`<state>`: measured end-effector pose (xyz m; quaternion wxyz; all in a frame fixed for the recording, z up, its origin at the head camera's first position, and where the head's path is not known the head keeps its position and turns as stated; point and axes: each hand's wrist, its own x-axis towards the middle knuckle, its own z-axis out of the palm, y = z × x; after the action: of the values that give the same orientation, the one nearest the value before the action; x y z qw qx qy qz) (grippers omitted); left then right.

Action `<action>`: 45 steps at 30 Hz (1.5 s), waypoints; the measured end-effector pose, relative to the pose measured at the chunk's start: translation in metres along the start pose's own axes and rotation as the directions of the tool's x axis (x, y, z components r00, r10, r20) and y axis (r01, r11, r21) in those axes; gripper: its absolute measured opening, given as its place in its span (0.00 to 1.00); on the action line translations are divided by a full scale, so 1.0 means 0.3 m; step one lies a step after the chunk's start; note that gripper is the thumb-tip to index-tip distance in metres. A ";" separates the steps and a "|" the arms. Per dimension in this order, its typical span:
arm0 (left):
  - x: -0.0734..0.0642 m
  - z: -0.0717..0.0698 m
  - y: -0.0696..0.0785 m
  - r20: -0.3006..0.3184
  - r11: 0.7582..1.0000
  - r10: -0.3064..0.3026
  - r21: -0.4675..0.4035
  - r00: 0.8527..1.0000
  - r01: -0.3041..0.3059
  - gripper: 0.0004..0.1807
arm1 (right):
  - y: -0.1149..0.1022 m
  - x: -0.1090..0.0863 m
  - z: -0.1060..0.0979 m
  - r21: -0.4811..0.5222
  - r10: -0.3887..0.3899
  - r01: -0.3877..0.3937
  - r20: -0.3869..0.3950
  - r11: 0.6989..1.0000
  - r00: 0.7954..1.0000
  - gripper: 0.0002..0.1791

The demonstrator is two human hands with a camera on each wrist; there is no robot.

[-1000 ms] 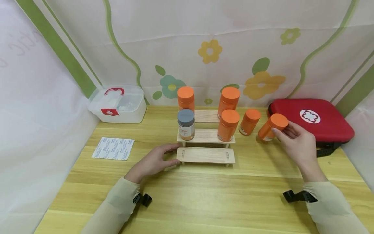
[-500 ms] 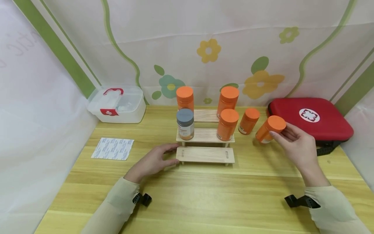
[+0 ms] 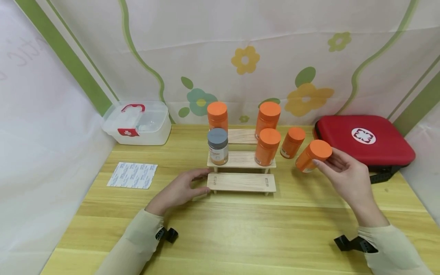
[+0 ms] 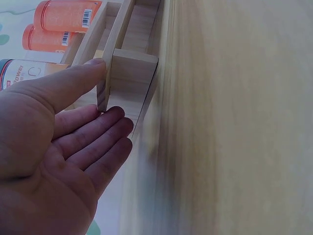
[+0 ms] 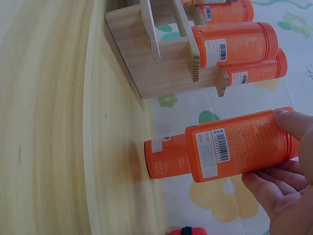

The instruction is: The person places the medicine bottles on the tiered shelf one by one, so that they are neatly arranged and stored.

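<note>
In the head view, my right hand point(image 3: 348, 177) grips an orange pill bottle point(image 3: 311, 157) near its cap and holds it tilted. The right wrist view shows the bottle's barcode label, with the base raised off the table. A smaller orange bottle point(image 3: 293, 143) stands on the table to its left. My left hand point(image 3: 180, 189) holds the left end of the lowest step of a wooden display rack point(image 3: 241, 182), thumb and fingers at opposite edges. On the middle step stand a grey-capped bottle point(image 3: 218, 146) and an orange bottle point(image 3: 267, 147). Two more orange bottles point(image 3: 217, 114) stand on the top step.
A red first-aid case point(image 3: 364, 139) with a black strap lies at the right, behind my right hand. At the back left stands a clear first-aid box point(image 3: 139, 124). A white printed packet point(image 3: 132, 175) lies left of my left hand. Patterned cloth hangs behind the table.
My right hand and the held bottle have moved a little left and toward me, nearer the small orange bottle. My left hand and the rack have stayed put.
</note>
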<state>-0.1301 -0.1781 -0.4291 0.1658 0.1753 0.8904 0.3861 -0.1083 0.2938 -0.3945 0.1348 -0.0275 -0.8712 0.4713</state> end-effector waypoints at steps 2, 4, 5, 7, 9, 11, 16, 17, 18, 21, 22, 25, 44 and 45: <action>0.000 0.001 0.000 0.000 1.000 0.000 -0.003 1.000 0.000 0.35 | -0.004 -0.007 0.003 0.007 -0.013 0.013 -0.004 1.000 1.000 0.36; 0.000 0.001 0.001 0.000 1.000 0.001 -0.005 1.000 -0.001 0.35 | -0.008 -0.013 0.007 0.014 -0.026 0.026 -0.008 1.000 1.000 0.35; -0.001 0.001 0.001 0.000 1.000 0.002 -0.005 1.000 -0.002 0.35 | -0.010 -0.016 0.010 0.014 -0.032 0.032 -0.012 0.999 0.999 0.34; 0.000 0.001 0.003 0.001 1.000 0.004 -0.005 1.000 -0.004 0.35 | -0.013 -0.021 0.016 0.020 -0.044 0.044 -0.016 0.999 0.999 0.33; 0.000 0.000 0.004 0.002 1.000 0.007 -0.007 1.000 -0.007 0.35 | -0.016 -0.027 0.020 0.032 -0.056 0.057 -0.016 0.998 0.998 0.33; 0.000 0.000 0.004 0.002 1.000 0.009 -0.006 1.000 -0.009 0.35 | -0.018 -0.033 0.024 0.045 -0.067 0.067 -0.012 0.997 0.998 0.33; 0.000 -0.001 0.003 0.004 1.000 0.003 -0.008 1.000 -0.003 0.35 | -0.026 -0.048 0.034 0.072 -0.087 0.086 0.001 0.994 0.996 0.33; 0.000 -0.001 0.004 0.004 1.000 0.001 -0.010 1.000 -0.001 0.35 | -0.030 -0.051 0.037 0.076 -0.091 0.091 0.002 0.993 0.996 0.33; 0.001 -0.001 0.004 0.004 1.000 0.000 -0.013 1.000 0.000 0.35 | -0.033 -0.054 0.040 0.082 -0.095 0.095 0.003 0.992 0.995 0.33; 0.002 -0.001 0.003 0.005 1.000 0.001 -0.014 1.000 -0.001 0.35 | -0.044 -0.063 0.047 0.091 -0.109 0.108 0.005 0.990 0.994 0.33; 0.001 -0.001 0.002 0.004 1.000 0.001 -0.013 1.000 -0.001 0.35 | -0.047 -0.066 0.049 0.093 -0.114 0.113 0.004 0.989 0.993 0.32; 0.001 -0.001 -0.001 0.003 1.000 0.001 -0.008 1.000 -0.001 0.35 | -0.055 -0.075 0.054 0.103 -0.131 0.129 0.009 0.986 0.991 0.32; 0.000 0.001 -0.002 0.003 1.000 -0.002 -0.002 1.000 0.002 0.35 | -0.116 -0.119 0.090 0.173 -0.269 0.260 0.030 0.950 0.963 0.32; 0.000 0.001 -0.001 0.003 1.000 -0.004 -0.002 1.000 0.004 0.35 | -0.120 -0.120 0.091 0.177 -0.279 0.269 0.033 0.947 0.960 0.32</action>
<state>-0.1300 -0.1781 -0.4296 0.1682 0.1738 0.8900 0.3865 -0.0780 0.2453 -0.3864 0.1757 0.1192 -0.8265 0.5213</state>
